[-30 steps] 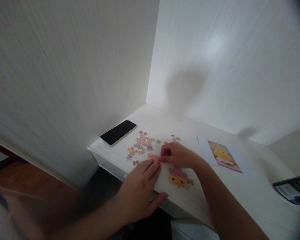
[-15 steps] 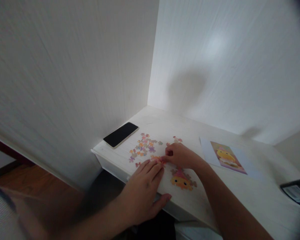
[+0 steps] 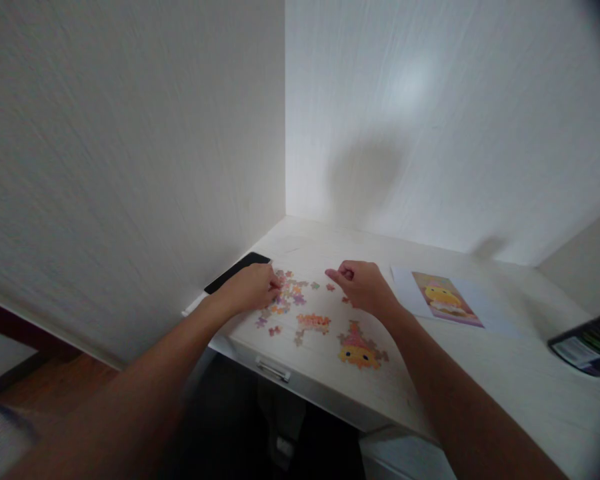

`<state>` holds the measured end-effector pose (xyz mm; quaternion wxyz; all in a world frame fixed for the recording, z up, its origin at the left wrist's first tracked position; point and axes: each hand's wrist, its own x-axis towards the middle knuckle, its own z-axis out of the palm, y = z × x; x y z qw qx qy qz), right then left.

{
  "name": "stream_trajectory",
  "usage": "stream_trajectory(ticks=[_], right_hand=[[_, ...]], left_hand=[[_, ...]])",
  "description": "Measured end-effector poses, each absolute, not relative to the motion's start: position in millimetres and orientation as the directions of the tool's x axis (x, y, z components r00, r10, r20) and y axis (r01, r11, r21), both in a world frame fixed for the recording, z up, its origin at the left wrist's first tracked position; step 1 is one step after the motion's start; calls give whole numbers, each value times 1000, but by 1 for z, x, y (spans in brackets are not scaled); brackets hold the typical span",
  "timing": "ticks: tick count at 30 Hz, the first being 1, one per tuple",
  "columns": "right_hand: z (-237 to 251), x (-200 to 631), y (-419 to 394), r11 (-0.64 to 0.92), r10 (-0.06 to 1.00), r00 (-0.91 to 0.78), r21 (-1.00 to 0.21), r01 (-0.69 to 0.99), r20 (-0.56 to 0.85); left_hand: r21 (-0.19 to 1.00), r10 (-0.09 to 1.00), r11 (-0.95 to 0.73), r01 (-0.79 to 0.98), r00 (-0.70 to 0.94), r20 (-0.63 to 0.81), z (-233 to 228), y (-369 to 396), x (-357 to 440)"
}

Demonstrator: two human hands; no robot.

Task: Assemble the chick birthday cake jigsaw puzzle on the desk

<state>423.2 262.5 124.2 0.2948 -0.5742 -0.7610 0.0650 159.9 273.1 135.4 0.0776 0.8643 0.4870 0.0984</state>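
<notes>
The left hand [image 3: 257,287], fingers bent, was at the left edge of the puzzle pile [image 3: 294,292]; the right hand [image 3: 361,283] curled, thumb out, right of it. Whether either gripped anything was unclear. The orange strip [image 3: 314,322] and yellow face [image 3: 359,355] lay nearside of the pile.

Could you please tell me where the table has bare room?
Bare patches lie between the white sheet and dark container, and behind the right hand toward the wall. Around the left hand, phone and loose pieces crowd.
</notes>
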Motion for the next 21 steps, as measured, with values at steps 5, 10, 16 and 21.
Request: stream_trajectory(ticks=[5,10,16,21], right_hand=[[117,428,268,308,894,-97,-442,842,437],[115,428,268,334,888,-111,-461,822,446],[115,426,266,394,875,-171,-461,795,453],[115,425,264,411,874,-196,-461,787,445]], left_hand=[[104,850,-523,846,526,0,136,284,167],[41,856,-509,860,511,-80,138,291,169],[34,853,-499,866,498,-158,146,297,178],[52,838,-522,852,523,-157,149,296,181]])
